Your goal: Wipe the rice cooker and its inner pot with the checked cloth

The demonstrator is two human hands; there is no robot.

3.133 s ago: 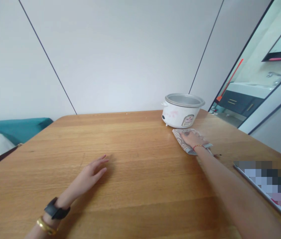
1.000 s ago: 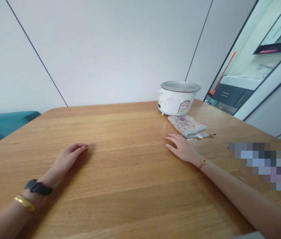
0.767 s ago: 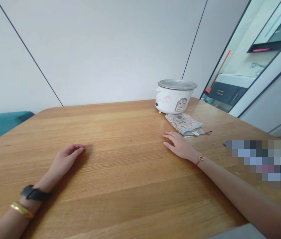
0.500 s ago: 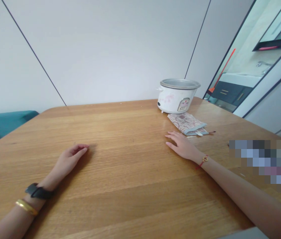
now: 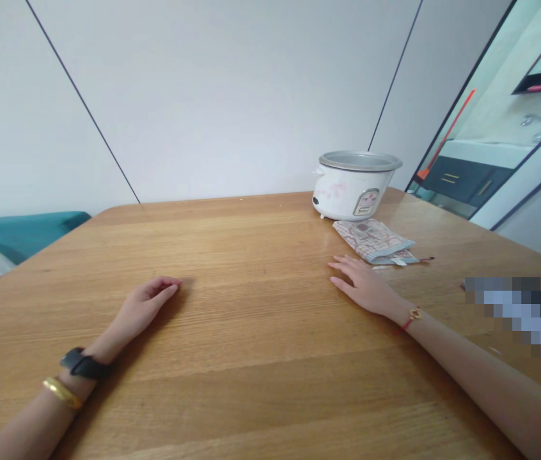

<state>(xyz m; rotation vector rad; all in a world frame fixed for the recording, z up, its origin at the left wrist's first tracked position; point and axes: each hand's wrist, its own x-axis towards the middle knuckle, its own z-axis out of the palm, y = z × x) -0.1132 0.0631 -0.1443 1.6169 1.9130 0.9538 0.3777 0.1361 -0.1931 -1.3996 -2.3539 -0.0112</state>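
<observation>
Presently, at the far left, a teal sofa (image 5: 54,231) stands beyond the desk (image 5: 251,255). Next, the left hand (image 5: 143,308) rests on the wood with its fingers curled and the thumb close to the index finger. No item shows in it; whether the fingertips meet cannot be told. Its wrist carries a black band (image 5: 86,364) and a gold bangle (image 5: 62,393).

Right of the desk's centre, at the far edge, stands a white rice cooker (image 5: 340,195), upright and lidless, with a grey rim. It appears rigid and fairly bulky, with a smooth shell; it should be gripped at opposite sides, such as by the handle (image 5: 318,170) visible on its left.

In front lies the right hand (image 5: 365,289), palm down, fingers spread, released. The folded checked towel (image 5: 371,241) lies flat between this hand and the cooker, near the fingers but apart from them. It should prove light, soft and unbreakable, yet prone to unfold; pinching all layers at the blue-edged near side appears suitable. Further right, a pixelated object (image 5: 524,313) cannot be identified.
</observation>
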